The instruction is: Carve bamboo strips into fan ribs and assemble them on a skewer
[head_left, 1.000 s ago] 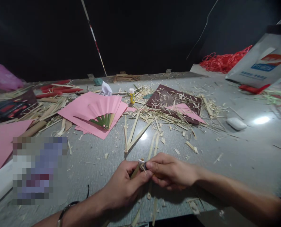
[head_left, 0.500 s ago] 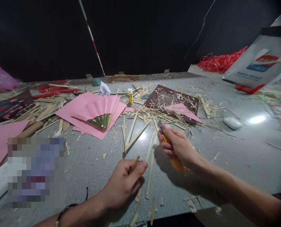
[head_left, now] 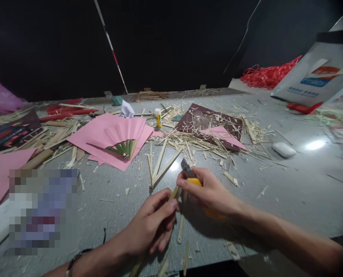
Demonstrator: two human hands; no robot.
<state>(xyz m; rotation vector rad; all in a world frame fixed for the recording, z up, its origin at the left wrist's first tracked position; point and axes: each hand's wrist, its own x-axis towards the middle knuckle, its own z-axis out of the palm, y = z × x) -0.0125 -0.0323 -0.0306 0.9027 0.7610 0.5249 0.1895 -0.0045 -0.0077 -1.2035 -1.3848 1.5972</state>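
My left hand (head_left: 154, 225) is closed around a thin bamboo strip (head_left: 175, 192) whose tip pokes out past the thumb near the table's front edge. Just to its right, my right hand (head_left: 208, 192) grips a yellow utility knife (head_left: 190, 175), its grey blade pointing up and to the left, close to the strip's tip. Loose bamboo slats (head_left: 160, 163) lie on the grey table (head_left: 275, 192) just beyond both hands. A pink paper fan with green ribs (head_left: 124, 136) rests on pink paper sheets further back.
Bamboo shavings cover a dark brown board (head_left: 208, 121) at the centre back. A glue stick (head_left: 159, 117) stands upright beside it. A white mouse-like object (head_left: 283, 149) lies at the right. Red cord (head_left: 269, 75) and a white bag (head_left: 318, 77) sit at the far right.
My right hand swung the knife away up the table, then drew it back down beside my left hand. The left hand has kept its hold on the bamboo strip.
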